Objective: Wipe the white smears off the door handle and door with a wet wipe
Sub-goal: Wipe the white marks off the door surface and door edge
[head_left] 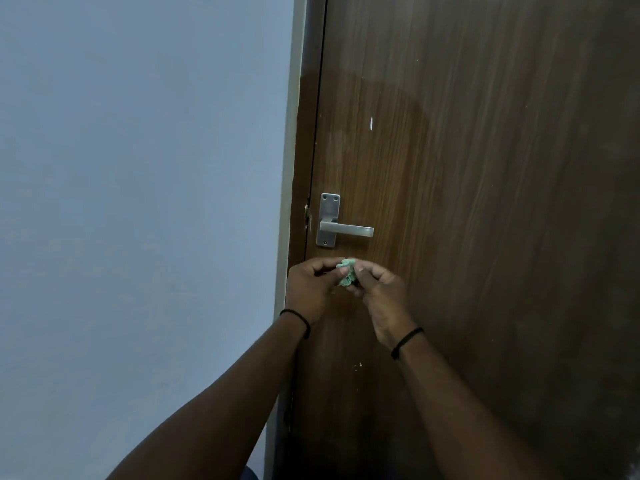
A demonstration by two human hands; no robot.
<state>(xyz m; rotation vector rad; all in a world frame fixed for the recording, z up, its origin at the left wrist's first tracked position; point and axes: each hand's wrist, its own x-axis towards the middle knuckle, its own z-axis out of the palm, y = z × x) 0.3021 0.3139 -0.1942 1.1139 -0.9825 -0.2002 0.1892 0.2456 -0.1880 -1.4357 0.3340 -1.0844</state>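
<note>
Just below the door handle (344,230), both hands, left (311,289) and right (379,289), pinch the crumpled green wet wipe (347,276), likely soft, light and limp, best bunched in fingertips.

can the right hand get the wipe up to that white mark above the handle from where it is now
Probably yes: the right hand pinches the wipe just below the handle, and bare door lies up to the white mark.

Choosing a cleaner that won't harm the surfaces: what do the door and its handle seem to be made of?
The door looks like brown wood or wood-grain laminate, with vertical grain lines and a dull sheen; which one, the view can't settle. The door handle looks like brushed metal, perhaps steel or aluminium: matte silver-grey, with screws in its backplate.
</note>
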